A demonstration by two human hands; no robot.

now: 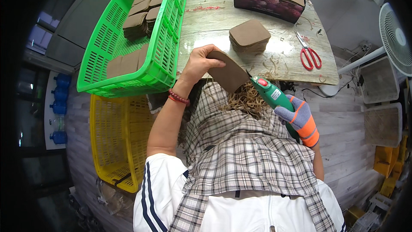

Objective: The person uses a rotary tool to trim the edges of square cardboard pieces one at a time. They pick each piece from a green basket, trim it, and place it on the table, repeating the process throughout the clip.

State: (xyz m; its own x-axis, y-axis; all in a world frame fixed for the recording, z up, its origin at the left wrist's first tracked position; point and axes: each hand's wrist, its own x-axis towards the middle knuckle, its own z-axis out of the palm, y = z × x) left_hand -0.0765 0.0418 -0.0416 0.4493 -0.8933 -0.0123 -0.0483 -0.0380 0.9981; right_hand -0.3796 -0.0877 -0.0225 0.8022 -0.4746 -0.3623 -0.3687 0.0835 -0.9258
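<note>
Between thumb and fingers, my left hand (201,63) grips a brown flat sheet (227,72) with rounded corners by its upper left end. My right hand (296,118), in a grey and orange glove, is wrapped around a green handheld power cutter (272,93) with a red button. The cutter's tip meets or nearly meets the sheet's right edge; I cannot tell which. Curly brown trimmings (246,101) lie heaped on my checked apron below the sheet. A stack of similar brown sheets (249,35) sits on the table just beyond.
A green plastic crate (165,66) at the left holds stacks of brown sheets. More stacks fill a dark box (270,8) at the back. Red-handled scissors (310,57) lie on the table (206,21) at right. A yellow crate (110,139) stands lower left, a fan (392,38) far right.
</note>
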